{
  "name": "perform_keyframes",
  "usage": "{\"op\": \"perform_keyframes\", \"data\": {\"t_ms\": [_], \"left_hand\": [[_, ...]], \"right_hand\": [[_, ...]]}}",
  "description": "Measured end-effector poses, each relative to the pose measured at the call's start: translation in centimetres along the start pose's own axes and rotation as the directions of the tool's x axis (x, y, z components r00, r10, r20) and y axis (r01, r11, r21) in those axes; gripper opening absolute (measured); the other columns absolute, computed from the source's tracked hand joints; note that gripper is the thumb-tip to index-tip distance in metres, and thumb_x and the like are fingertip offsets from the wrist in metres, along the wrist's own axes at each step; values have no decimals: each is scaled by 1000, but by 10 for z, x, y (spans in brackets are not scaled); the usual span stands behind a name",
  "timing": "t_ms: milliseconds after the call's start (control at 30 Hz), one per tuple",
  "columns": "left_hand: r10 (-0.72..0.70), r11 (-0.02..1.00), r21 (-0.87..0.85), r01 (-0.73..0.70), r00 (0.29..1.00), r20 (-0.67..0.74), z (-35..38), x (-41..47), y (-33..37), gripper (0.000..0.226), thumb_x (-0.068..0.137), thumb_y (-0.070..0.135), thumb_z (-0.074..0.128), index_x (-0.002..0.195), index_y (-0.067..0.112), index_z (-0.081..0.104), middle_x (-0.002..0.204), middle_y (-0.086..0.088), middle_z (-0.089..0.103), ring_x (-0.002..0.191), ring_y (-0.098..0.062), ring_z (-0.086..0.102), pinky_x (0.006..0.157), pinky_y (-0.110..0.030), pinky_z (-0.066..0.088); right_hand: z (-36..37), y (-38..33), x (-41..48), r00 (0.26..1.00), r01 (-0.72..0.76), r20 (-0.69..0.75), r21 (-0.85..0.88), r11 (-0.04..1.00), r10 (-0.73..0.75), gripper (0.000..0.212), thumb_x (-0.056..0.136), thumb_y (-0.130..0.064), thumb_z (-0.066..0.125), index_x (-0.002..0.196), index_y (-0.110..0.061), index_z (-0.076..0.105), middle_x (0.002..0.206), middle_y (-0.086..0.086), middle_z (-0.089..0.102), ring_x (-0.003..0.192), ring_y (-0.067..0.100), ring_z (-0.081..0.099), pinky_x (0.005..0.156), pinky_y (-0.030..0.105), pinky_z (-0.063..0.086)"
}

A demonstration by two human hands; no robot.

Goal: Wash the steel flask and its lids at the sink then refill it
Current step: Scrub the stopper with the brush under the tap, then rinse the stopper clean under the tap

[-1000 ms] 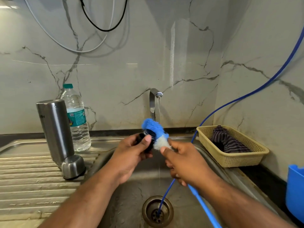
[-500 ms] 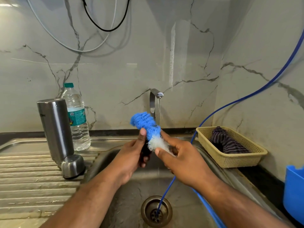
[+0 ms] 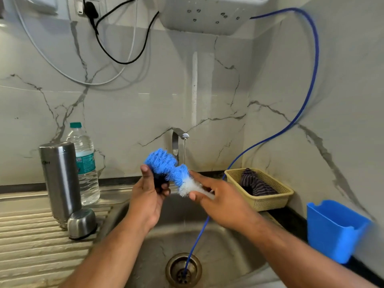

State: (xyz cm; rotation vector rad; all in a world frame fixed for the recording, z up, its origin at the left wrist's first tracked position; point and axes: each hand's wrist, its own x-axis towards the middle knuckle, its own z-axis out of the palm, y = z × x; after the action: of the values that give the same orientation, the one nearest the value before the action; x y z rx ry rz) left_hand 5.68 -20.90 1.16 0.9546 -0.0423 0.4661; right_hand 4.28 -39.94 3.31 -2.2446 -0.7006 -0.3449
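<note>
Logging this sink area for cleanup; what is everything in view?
flask: 1, steel, upright on drainboard
steel lid: 1, silver, drainboard, beside flask
black lid: 1, black, in left hand
brush: 1, blue-white, in right hand
bottle: 1, clear, behind flask
tap: 1, steel, running
hose: 1, blue, hanging into drain
basket: 1, beige, right of sink
cloth: 1, striped, in basket
tub: 1, blue, far right
left hand: 1, grips black lid
right hand: 1, grips brush

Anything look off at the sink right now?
Nothing spilled or broken. Only oddity: the hose hangs from the wall unit into the drain, passing under the right hand, where it could snag the brush.
</note>
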Motion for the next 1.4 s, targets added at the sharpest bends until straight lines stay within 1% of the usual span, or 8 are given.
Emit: {"op": "perform_keyframes", "data": {"t_ms": [100,233,400,533,700,1000,1200,1400], "left_hand": [[-38,999,-4,38,997,65,-4,-1,-1,65,81,67,46,108,11,64,77,-4,64,55,-8,49,50,-21,48],[-134,946,318,58,966,222,-10,-10,-23,60,86,62,54,112,10,66,83,-10,62,63,-13,54,57,-30,53],[-322,807,589,43,868,378,-2,-27,-41,63,83,61,72,111,5,65,86,-12,62,69,-18,59,67,-36,59],[-334,759,650,-19,847,414,4,-38,-47,39,95,34,66,118,4,64,87,-10,60,75,-20,59,66,-27,59],[-349,699,713,-52,845,405,0,-35,-48,50,85,44,72,122,12,64,105,-15,70,84,-21,69,70,-24,60],[-372,635,769,-81,840,396,-12,-26,-52,79,65,70,78,127,24,61,114,-7,71,93,-20,76,90,-41,61],[-384,617,783,-83,836,392,-11,-29,-52,66,74,57,74,129,23,58,117,-7,68,96,-21,74,91,-39,61],[-393,606,792,-70,840,375,-10,-30,-54,64,76,54,73,129,21,58,115,-7,69,96,-22,75,89,-35,61]], "right_hand": [[-22,-1,-9,999,-34,5,-106,994,35,56,97,-44,65,149,-50,46,135,-14,67,121,4,61,101,19,45],[-76,-8,-25,996,-76,18,-390,918,90,53,96,-39,66,146,-50,50,132,-7,68,116,10,63,94,25,47],[-170,-41,-33,990,-41,47,-811,583,135,57,93,-43,69,144,-56,46,140,-11,61,129,17,57,101,37,47],[-236,-58,-36,959,112,147,-982,152,243,55,94,-40,69,141,-59,48,123,-21,61,128,10,54,110,39,33],[-271,-49,-41,893,98,74,-995,-31,445,50,96,-30,69,134,-58,54,119,-22,61,133,8,47,124,57,4],[-240,12,-48,836,183,176,-982,39,520,59,94,-16,71,135,-55,56,141,-19,57,140,10,41,126,52,5],[-216,48,-49,836,226,219,-973,47,504,74,93,-10,70,150,-48,42,149,-4,54,145,18,38,123,54,11],[-215,54,-51,822,295,252,-955,-4,511,79,95,-4,63,157,-43,33,152,1,50,150,23,30,125,61,-6]]}}
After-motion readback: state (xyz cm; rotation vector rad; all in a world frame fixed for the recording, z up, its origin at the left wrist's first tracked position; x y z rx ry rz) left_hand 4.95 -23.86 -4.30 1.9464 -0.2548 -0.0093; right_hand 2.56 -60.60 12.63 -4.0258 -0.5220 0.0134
